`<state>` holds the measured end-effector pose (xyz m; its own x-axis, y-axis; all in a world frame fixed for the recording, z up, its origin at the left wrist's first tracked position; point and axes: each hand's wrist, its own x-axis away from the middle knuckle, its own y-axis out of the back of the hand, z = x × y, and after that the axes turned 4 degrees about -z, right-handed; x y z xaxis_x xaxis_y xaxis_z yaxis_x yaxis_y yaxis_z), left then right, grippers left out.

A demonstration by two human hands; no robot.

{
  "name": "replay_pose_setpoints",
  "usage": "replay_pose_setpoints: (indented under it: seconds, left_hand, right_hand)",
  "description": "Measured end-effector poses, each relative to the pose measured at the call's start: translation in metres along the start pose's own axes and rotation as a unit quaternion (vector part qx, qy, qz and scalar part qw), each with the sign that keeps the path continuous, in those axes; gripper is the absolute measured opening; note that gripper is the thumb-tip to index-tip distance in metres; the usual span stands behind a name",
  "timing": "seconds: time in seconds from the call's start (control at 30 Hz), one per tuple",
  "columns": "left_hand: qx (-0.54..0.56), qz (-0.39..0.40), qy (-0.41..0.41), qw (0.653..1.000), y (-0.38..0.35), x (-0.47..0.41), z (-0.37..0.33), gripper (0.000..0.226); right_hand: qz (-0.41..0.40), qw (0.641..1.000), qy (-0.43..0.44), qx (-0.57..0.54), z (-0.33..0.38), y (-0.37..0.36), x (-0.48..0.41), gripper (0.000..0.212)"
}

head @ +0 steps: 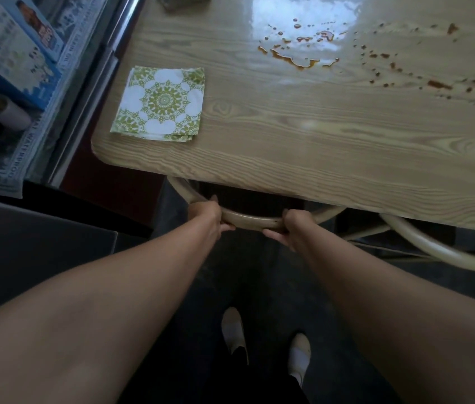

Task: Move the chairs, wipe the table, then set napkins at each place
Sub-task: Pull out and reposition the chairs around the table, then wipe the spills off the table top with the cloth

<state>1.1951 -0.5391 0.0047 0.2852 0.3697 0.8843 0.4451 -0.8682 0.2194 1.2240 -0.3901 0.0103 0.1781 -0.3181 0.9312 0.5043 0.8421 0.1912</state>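
both hands, left hand (208, 214) and right hand (290, 225), have fingers wrapped tight around the chair back (252, 221), probably to drag it clear of the table (318, 158). brown spill (303, 58) not wiped yet.

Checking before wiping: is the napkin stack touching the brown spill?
Apart. The head view shows bare wood between the napkin stack and the brown spill.

A stack of napkins (159, 104) is lying on the table (303, 147) near its front left corner. Spilled drops (303, 53) are sitting farther back and to the right. A chair (252, 221) is standing tucked under the front edge, another chair (440, 252) beside it to the right. Boxes (12, 51) are lying left of the table.
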Motion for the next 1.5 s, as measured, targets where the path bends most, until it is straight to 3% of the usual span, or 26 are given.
replay_pose_setpoints:
  seconds: [0.13,0.27,0.47,0.57,0.73,0.9,1.17,1.5]
  left_hand:
    - [0.003,0.025,0.016,1.0,0.004,-0.003,-0.005,0.049]
    - [-0.047,0.036,-0.011,0.998,0.013,-0.01,-0.005,0.047]
    - [-0.08,-0.076,-0.104,0.988,0.022,0.003,-0.026,0.053]
    - [-0.079,-0.098,-0.14,0.982,0.025,-0.002,-0.042,0.041]
    - [-0.091,-0.081,-0.202,0.972,0.02,0.011,-0.077,0.034]
    - [-0.105,-0.056,-0.268,0.956,0.005,0.043,-0.119,0.009]
    - [-0.124,-0.048,-0.321,0.938,-0.041,0.047,-0.183,0.004]
    - [-0.181,-0.09,-0.37,0.907,-0.079,0.015,-0.236,0.002]
  right_hand:
    - [0.01,0.993,0.001,0.117,0.006,0.007,0.006,0.028]
    - [0.014,0.979,0.003,0.202,0.005,0.013,0.019,0.039]
    - [0.03,0.965,0.021,0.26,0.006,0.02,0.043,0.035]
    - [0.05,0.962,0.063,0.262,0.02,0.015,0.057,0.026]
    - [0.081,0.959,0.135,0.236,0.058,0.002,0.08,0.03]
    - [0.084,0.954,0.184,0.219,0.104,-0.006,0.091,0.021]
    - [0.101,0.948,0.2,0.227,0.188,-0.027,0.077,0.011]
    - [0.107,0.904,0.303,0.282,0.266,-0.073,0.049,0.009]
